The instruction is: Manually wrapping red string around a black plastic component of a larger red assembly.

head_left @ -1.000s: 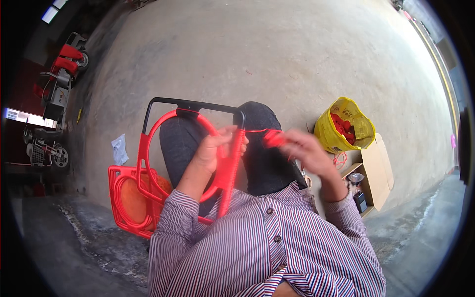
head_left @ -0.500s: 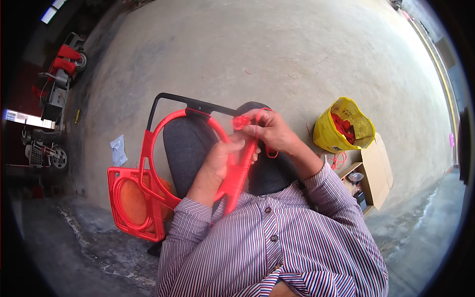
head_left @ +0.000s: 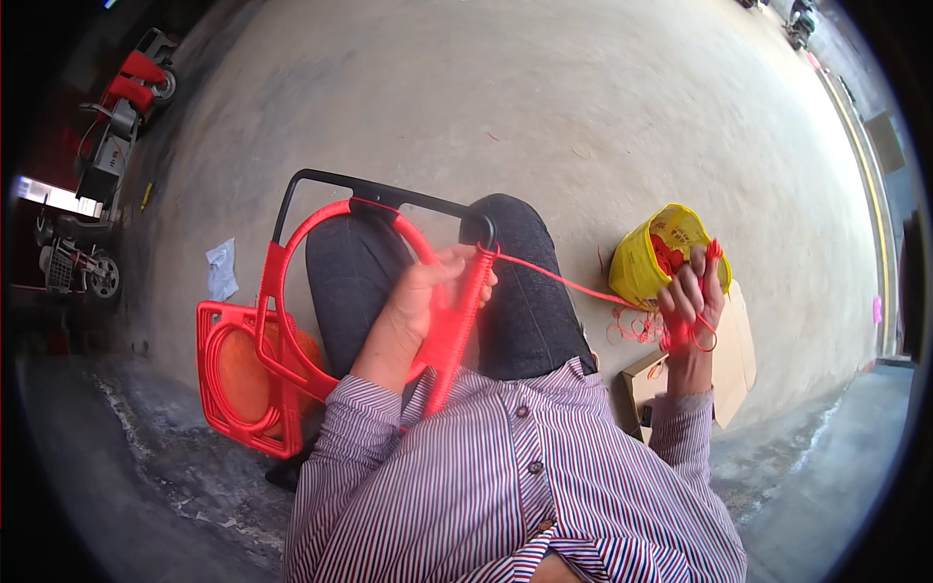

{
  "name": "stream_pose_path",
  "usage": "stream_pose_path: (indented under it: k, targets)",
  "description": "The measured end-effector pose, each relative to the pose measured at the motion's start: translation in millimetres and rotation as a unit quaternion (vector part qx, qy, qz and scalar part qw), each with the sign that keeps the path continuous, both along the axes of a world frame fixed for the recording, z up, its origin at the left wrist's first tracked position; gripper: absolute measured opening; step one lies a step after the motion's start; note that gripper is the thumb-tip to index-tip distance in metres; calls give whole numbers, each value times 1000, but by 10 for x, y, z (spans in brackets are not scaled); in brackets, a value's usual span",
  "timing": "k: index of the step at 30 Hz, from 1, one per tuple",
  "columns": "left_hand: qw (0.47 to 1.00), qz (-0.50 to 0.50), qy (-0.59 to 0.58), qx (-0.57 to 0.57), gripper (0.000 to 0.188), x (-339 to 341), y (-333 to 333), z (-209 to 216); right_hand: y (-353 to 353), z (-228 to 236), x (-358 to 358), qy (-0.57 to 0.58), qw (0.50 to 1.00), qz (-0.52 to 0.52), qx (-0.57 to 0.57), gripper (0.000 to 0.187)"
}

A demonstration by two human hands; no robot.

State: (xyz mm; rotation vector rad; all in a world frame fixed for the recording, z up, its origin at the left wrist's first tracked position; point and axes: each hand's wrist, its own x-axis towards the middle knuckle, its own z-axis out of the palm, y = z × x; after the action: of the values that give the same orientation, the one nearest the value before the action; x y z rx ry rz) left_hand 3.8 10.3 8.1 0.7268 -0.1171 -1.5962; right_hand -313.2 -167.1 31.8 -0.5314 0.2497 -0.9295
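Observation:
Across my lap rests a red frame [head_left: 273, 267] with a large round opening and a black bar handle [head_left: 389, 197] at its far end. My left hand [head_left: 408, 306] is closed around its right side bar [head_left: 449, 355], which is wound closely with red cord. From the top of that winding a red cord [head_left: 564, 278] runs nearly straight to the right. Out to the right, my right hand [head_left: 692, 306] is closed on the cord, and a small red bundle sticks up beside its fingers. A loop of cord hangs by the wrist.
Red frames with round openings [head_left: 206, 369] stand low at my left, an orange piece [head_left: 243, 374] behind them. A crumpled pale bag [head_left: 222, 270] lies nearby. At right are a yellow bag [head_left: 632, 267] holding red material, tangled red cord [head_left: 632, 330] and a cardboard box [head_left: 737, 364]. Parked vehicles [head_left: 102, 175] line the far left.
My right hand has moved from the top of the wound bar out to the right, drawing the cord out straight. My left hand keeps its grip on the frame.

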Motion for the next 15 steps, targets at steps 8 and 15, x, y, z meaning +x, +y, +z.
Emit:
stream_pose_path:
  k: [8, 15]
  targets:
    - [998, -3, 48, -42, 28, 11, 5, -149, 542, -638, -249, 438, 888, 140, 18, 15]
    - [1000, -18, 10, -13, 20, -35, -79, -86, -57, -528, 508, 467, 873, 84, -116, 24]
